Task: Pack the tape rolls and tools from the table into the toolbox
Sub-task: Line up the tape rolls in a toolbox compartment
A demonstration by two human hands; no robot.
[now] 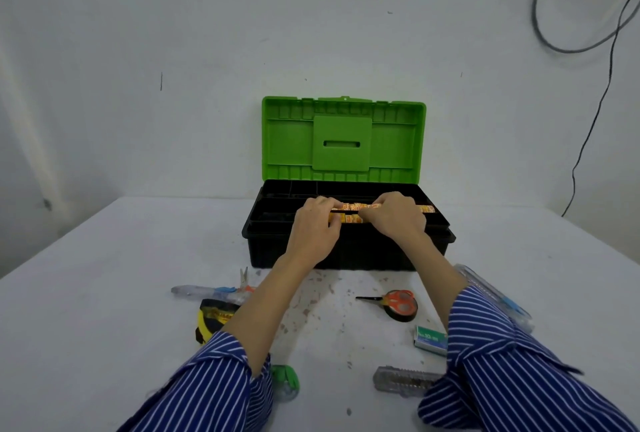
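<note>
Both hands are over the open toolbox (346,251); the left hand (317,223) and the right hand (394,215) curl their fingers around orange patterned tape rolls (353,207) lying in its black tray; scissors (394,301) lie on the table (104,293).

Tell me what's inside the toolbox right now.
In the toolbox, orange-patterned rolls lie on its black tray, gripped by the left hand and right hand. Rear compartments look empty; below the tray is hidden.
</note>
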